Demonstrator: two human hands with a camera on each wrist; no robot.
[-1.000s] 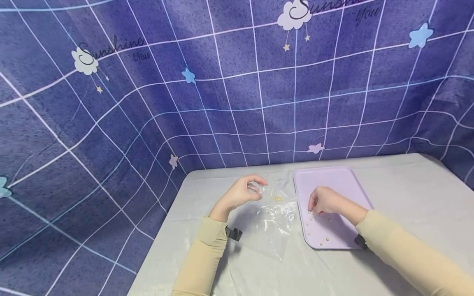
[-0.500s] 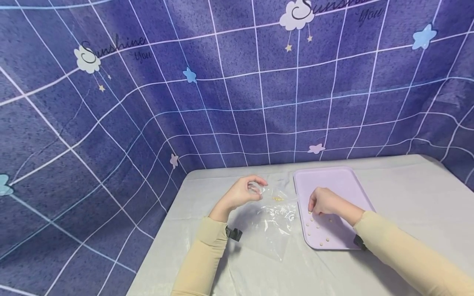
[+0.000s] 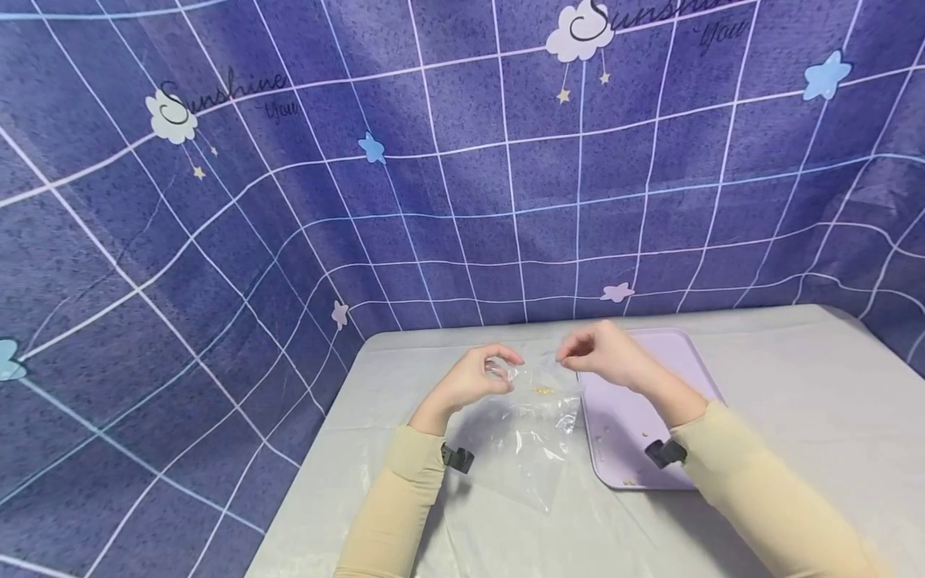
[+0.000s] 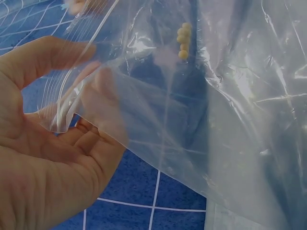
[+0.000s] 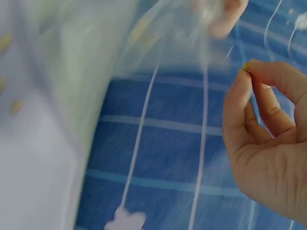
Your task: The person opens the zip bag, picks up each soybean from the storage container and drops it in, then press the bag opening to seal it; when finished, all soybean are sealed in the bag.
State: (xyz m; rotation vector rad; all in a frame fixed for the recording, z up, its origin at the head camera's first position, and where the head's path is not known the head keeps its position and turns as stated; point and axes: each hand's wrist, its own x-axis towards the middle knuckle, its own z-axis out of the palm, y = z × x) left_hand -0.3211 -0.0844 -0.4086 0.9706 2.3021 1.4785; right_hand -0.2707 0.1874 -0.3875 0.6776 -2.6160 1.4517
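My left hand [image 3: 482, 374] pinches the top edge of a clear plastic bag [image 3: 531, 433] and holds its mouth up over the grey table; the wrist view shows thumb and fingers of that left hand [image 4: 57, 120] on the bag's [image 4: 216, 124] zip strip. Several small yellow beans [image 3: 542, 389] [image 4: 183, 40] lie inside it. My right hand [image 3: 588, 353] is raised beside the bag's mouth, thumb and forefinger pinching a tiny yellow bean [image 5: 245, 66]. A lilac tray [image 3: 636, 449] with a few loose beans [image 3: 629, 482] lies under my right forearm.
A grey cloth covers the table [image 3: 795, 417]. A blue checked curtain [image 3: 433, 160] hangs close behind and along the left side. The table's left edge [image 3: 303, 482] is near my left elbow.
My right hand has lifted off the tray and moved left and up to the bag's mouth, carrying a bean. The left hand and the bag have stayed in place.
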